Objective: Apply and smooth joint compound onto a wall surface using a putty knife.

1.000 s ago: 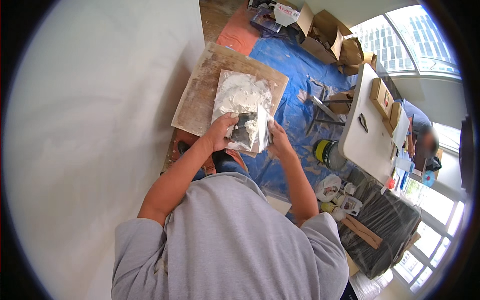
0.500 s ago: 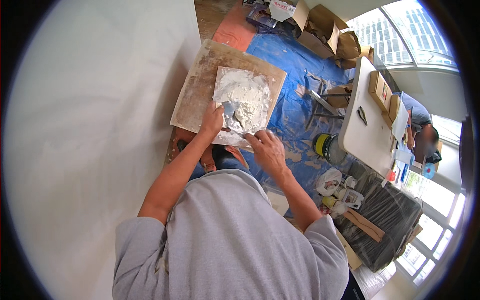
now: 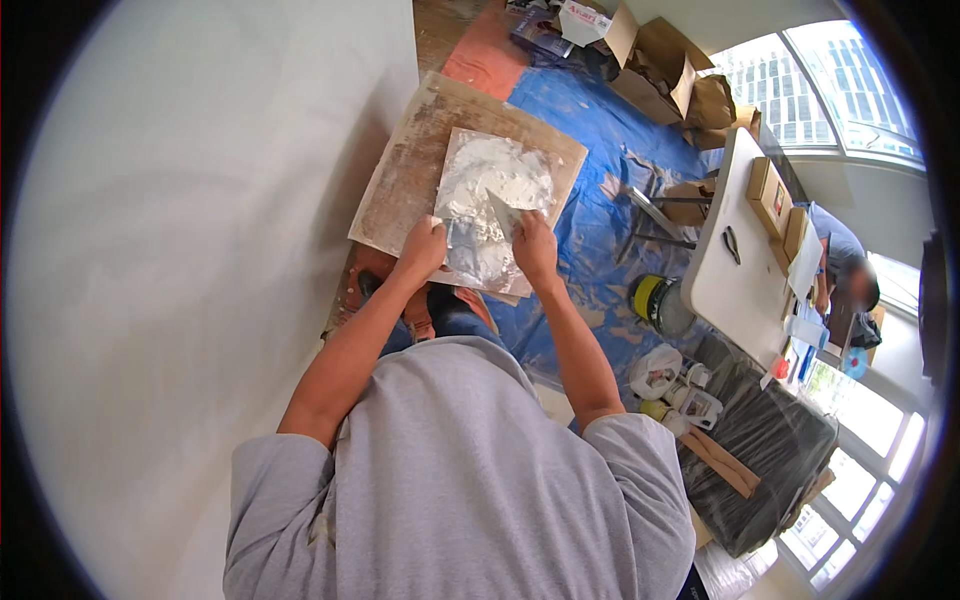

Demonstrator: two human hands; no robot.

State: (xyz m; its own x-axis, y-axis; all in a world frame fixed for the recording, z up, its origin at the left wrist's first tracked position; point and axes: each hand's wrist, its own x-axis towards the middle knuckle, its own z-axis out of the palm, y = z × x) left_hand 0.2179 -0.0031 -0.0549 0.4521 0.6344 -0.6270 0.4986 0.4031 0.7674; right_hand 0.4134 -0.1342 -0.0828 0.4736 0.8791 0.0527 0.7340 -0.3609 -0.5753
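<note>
A mound of white putty (image 3: 495, 180) is spread over a small square board (image 3: 452, 160), which lies on a larger worn wooden board (image 3: 400, 170). My left hand (image 3: 425, 245) is closed on a putty knife (image 3: 461, 235), its wide greyish blade lying flat across the near left part of the putty. From the right side, my right hand (image 3: 534, 245) grips a second putty knife (image 3: 502, 212). That pointed blade slants up and left over the middle of the mound. Both handles are mostly hidden by my fingers.
A white wall (image 3: 200, 250) rises close on my left. Blue sheeting (image 3: 575, 125) covers the floor. To the right stand a white table (image 3: 715, 260) with pliers (image 3: 732, 245), a black-and-yellow bucket (image 3: 652, 302) and cardboard boxes (image 3: 655, 75). Another person (image 3: 835, 240) bends beyond the table.
My right hand has moved from the small board's near edge forward to the putty's right side, bringing its blade over the mound. My left hand stays nearly in place.
</note>
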